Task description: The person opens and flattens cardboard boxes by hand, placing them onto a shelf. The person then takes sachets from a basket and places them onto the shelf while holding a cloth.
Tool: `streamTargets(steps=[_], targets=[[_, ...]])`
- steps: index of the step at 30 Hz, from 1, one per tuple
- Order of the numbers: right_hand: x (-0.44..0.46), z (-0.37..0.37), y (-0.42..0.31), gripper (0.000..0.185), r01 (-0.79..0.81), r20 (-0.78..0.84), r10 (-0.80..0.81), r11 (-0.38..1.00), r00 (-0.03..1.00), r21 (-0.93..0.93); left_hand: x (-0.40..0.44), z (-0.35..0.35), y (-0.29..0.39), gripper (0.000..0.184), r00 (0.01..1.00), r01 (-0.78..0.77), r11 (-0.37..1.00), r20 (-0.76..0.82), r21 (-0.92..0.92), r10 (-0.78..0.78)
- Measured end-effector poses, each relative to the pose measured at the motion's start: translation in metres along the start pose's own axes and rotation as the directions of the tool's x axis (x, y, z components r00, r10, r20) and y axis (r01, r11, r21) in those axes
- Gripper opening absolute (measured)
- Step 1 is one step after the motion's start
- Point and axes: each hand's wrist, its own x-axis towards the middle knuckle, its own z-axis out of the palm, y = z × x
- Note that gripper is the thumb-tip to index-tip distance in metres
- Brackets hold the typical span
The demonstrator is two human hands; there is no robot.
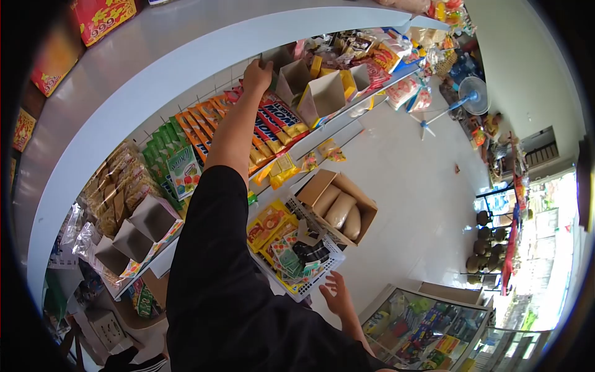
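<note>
My left hand (258,75) reaches over the rows of snack packs to the back of the shelf. Its fingers are curled, and what they hold, if anything, is hidden. Under the forearm lie red and blue "WOW" spaghetti packs (279,121), orange packs (193,133) and green packs (162,155). Beside that hand stands an open, upright carton (292,80). Lower down, my right hand (338,294) is open with fingers apart, near the corner of a white plastic basket (304,290). Yellow packs (271,222) and several small packets lie in the basket.
A cardboard box (367,214) with filled brown bags (341,209) stands beside the basket. At the lower right is a glass display case (427,322). A standing fan (473,97) is farther off on the pale floor. A shelf edge (124,93) curves above my left arm.
</note>
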Motion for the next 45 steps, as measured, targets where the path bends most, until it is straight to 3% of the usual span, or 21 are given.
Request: streamTargets(steps=[1, 3, 5, 7, 9, 11, 13, 15, 17, 23, 29, 31, 33, 35, 37, 39, 40, 41, 42, 44, 45], targets=[[0.002, 0.000, -0.003, 0.061, 0.001, -0.005, -0.001, 1.000, 1.000, 0.006, 0.000, 0.001, -0.001, 0.063, 1.000, 0.009, 1.000, 0.005, 0.005, -0.009], [0.004, 0.001, -0.012, 0.063, -0.004, 0.014, 0.004, 1.000, 1.000, 0.010, -0.002, -0.002, 0.007, 0.068, 0.976, -0.168, 0.986, -0.139, 0.004, 0.167], [0.007, 0.000, -0.024, 0.064, 0.024, 0.019, -0.024, 1.000, 1.000, 0.002, -0.004, 0.004, 0.011, 0.072, 0.934, -0.131, 0.990, -0.328, 0.059, 0.144], [0.011, 0.002, -0.031, 0.064, 0.035, 0.066, -0.034, 0.999, 0.997, -0.020, -0.047, -0.043, 0.050, 0.096, 0.993, -0.006, 0.952, -0.112, -0.306, -0.030], [0.014, 0.003, -0.035, 0.064, 0.078, 0.079, -0.075, 0.996, 0.994, -0.039, -0.089, -0.059, 0.056, 0.094, 0.977, -0.093, 0.949, -0.210, -0.303, 0.029], [0.013, 0.005, -0.046, 0.065, 0.097, 0.130, -0.088, 0.993, 0.988, -0.065, -0.150, -0.106, 0.068, 0.091, 0.991, -0.081, 0.988, -0.112, -0.133, 0.066], [0.014, 0.006, -0.058, 0.061, 0.183, 0.166, -0.170, 0.981, 0.971, -0.067, -0.204, -0.156, 0.061, 0.087, 0.984, -0.166, 0.941, -0.012, 0.294, 0.178], [0.017, 0.005, -0.057, 0.062, 0.239, 0.192, -0.225, 0.970, 0.955, -0.051, -0.240, -0.204, 0.057, 0.081, 0.964, 0.068, 0.842, 0.183, 0.535, -0.194], [0.022, 0.009, -0.045, 0.064, 0.276, 0.168, -0.274, 0.961, 0.947, 0.016, -0.267, -0.218, 0.038, 0.088, 0.980, 0.164, 0.548, -0.073, 0.820, -0.184], [0.015, 0.007, -0.054, 0.061, 0.265, 0.158, -0.257, 0.964, 0.953, -0.031, -0.253, -0.231, 0.007, 0.071, 0.849, 0.175, 0.611, 0.197, 0.772, -0.491], [0.057, -0.012, 0.016, 0.051, 0.195, 0.080, -0.186, 0.973, 0.979, -0.122, -0.268, -0.239, -0.016, 0.054, 0.986, 0.103, 0.776, 0.040, 0.622, -0.163], [0.083, -0.005, 0.054, 0.048, 0.067, 0.075, -0.058, 0.990, 0.996, -0.121, -0.293, -0.252, 0.028, 0.053, 0.980, 0.163, 0.826, 0.009, 0.540, -0.199], [0.115, 0.012, 0.098, 0.046, 0.053, 0.092, -0.041, 0.990, 0.995, -0.130, -0.323, -0.257, 0.054, 0.056, 0.997, 0.055, 0.993, -0.060, 0.102, -0.049], [0.143, 0.028, 0.144, 0.051, 0.072, 0.188, 0.009, 0.905, 0.982, -0.420, -0.369, -0.253, 0.069, 0.060, 0.958, -0.262, 0.957, -0.083, 0.121, 0.273], [0.170, 0.045, 0.168, 0.052, -0.048, 0.145, 0.128, 0.888, 0.981, -0.458, -0.426, -0.236, 0.061, 0.062, 0.942, -0.327, 0.937, 0.116, 0.121, 0.314], [0.188, 0.058, 0.174, 0.052, -0.161, 0.100, 0.238, 0.858, 0.966, -0.488, -0.500, -0.219, 0.046, 0.065, 0.896, 0.144, 0.978, 0.440, -0.150, -0.064], [0.194, 0.064, 0.175, 0.045, -0.180, -0.057, 0.173, 0.877, 0.983, -0.446, -0.539, -0.211, 0.025, 0.065, 0.865, 0.102, 0.992, 0.498, -0.074, -0.052], [0.198, 0.070, 0.174, 0.039, -0.190, -0.215, 0.109, 0.896, 0.970, -0.400, -0.578, -0.205, 0.012, 0.066, 0.772, 0.332, 0.941, 0.593, -0.070, -0.228], [0.204, 0.079, 0.168, 0.039, -0.179, -0.208, 0.102, 0.901, 0.973, -0.396, -0.614, -0.203, 0.005, 0.067, 0.726, 0.388, 0.921, 0.623, -0.023, -0.291], [0.212, 0.092, 0.161, 0.025, -0.225, -0.452, 0.105, 0.949, 0.886, -0.222, -0.656, -0.202, 0.008, 0.067, 0.678, 0.444, 0.896, 0.644, 0.026, -0.354], [0.224, 0.091, 0.171, 0.025, -0.225, -0.449, 0.104, 0.948, 0.887, -0.225, -0.671, -0.200, 0.013, 0.068, 0.652, 0.442, 0.894, 0.658, 0.075, -0.377]])
